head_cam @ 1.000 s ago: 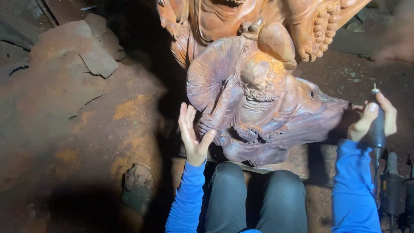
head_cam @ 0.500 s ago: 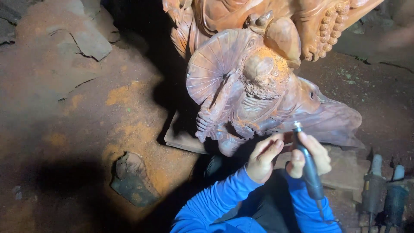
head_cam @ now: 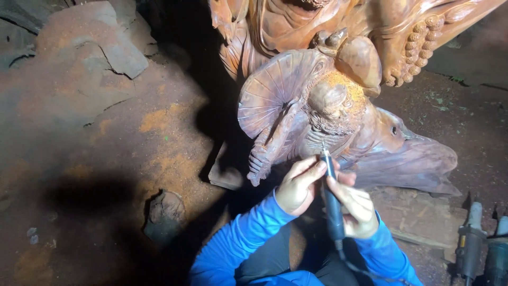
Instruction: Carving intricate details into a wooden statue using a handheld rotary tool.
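Rotary tool (head_cam: pixel 332 204): slim, stiff, light, pencil-held at barrel. Right hand (head_cam: pixel 355 207) clamped round it, left hand (head_cam: pixel 299 184) pinching near tip, bit touching hard, heavy wooden carving (head_cam: pixel 338 116).

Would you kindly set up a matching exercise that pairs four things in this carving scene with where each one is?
Things:
1. rotary carving tool
2. wooden sculpture
3. power tools
4. flat slab of rock

Places:
A. lying on the ground at the lower right edge
B. held between the left hand and right hand, tip up at the carving
C. on the ground at the upper left
D. standing in front of the person, top centre

Pairs: 1-B, 2-D, 3-A, 4-C
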